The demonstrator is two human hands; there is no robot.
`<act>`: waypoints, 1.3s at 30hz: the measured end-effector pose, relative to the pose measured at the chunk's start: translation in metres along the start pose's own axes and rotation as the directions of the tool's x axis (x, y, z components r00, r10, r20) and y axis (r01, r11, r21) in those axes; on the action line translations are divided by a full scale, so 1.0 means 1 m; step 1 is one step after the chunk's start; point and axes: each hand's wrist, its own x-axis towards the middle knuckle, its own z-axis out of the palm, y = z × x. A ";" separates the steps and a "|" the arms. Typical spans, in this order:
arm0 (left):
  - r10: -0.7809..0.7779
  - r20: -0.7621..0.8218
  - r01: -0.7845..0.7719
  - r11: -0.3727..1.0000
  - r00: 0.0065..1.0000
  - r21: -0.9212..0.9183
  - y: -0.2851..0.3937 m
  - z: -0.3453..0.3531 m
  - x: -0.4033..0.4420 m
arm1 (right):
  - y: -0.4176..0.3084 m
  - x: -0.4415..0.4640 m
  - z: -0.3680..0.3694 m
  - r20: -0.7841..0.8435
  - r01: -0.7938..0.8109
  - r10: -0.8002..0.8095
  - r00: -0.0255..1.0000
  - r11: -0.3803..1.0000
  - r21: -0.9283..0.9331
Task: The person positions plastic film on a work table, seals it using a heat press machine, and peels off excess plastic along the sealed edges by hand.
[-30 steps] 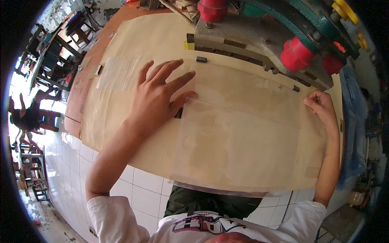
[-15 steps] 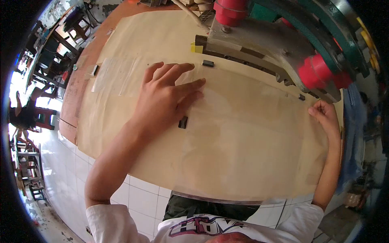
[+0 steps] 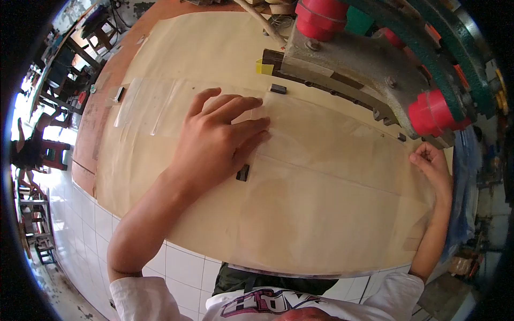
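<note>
A clear plastic sheet (image 3: 326,176) lies across the paper-covered table (image 3: 209,224), with a long crease showing along it. My left hand (image 3: 217,128) is over its left end, palm down, fingers spread and slightly bent. The fingertips are at the sheet's upper left corner; I cannot tell if they press on it. My right hand (image 3: 432,163) is at the sheet's right end, with thumb and fingers pinched on its edge. Small dark blocks lie nearby: one (image 3: 278,89) beyond my left fingertips, one (image 3: 242,173) below that hand, another (image 3: 401,137) near my right hand.
A machine with a long metal bar (image 3: 332,88), red knobs (image 3: 431,112) and a green frame overhangs the table's far right. Another clear plastic piece (image 3: 144,104) lies left, near a small block (image 3: 119,94). A wooden stick (image 3: 262,21) leans at the back.
The view has shifted a little, so the machine appears further right. The plastic sheet, blurred before, now lies with its crease plain. Both hands keep nearly the same pose.
</note>
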 end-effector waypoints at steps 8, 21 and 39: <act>0.022 -0.041 -0.021 1.000 0.999 0.019 0.001 0.002 -0.001 | 0.013 0.003 -0.004 0.048 0.049 -0.048 0.998 0.999 -0.016; -0.003 0.005 0.002 1.000 1.000 0.016 0.002 -0.002 0.000 | 0.007 0.001 -0.002 0.027 0.090 -0.089 0.996 0.996 -0.024; -0.031 0.049 0.031 1.000 0.998 0.003 0.004 -0.006 0.001 | 0.001 0.000 0.001 0.017 0.122 -0.122 0.992 0.993 -0.004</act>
